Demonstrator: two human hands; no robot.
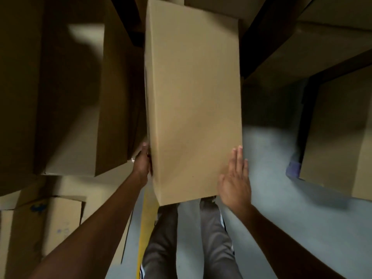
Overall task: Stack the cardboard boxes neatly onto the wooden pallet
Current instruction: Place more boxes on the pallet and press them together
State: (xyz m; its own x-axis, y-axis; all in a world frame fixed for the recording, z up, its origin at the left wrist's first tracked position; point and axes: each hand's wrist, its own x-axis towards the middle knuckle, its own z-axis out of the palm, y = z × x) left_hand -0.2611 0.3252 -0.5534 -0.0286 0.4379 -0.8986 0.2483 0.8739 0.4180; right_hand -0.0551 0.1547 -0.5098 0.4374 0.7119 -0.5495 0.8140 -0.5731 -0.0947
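The left hand [143,161] is gripping the central cardboard box [193,97] by its left edge; the right hand [235,179], fingers straight, is pressing its right side.

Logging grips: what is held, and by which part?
The cardboard box, at its near end: left hand grips the left side, right hand presses flat on the right.
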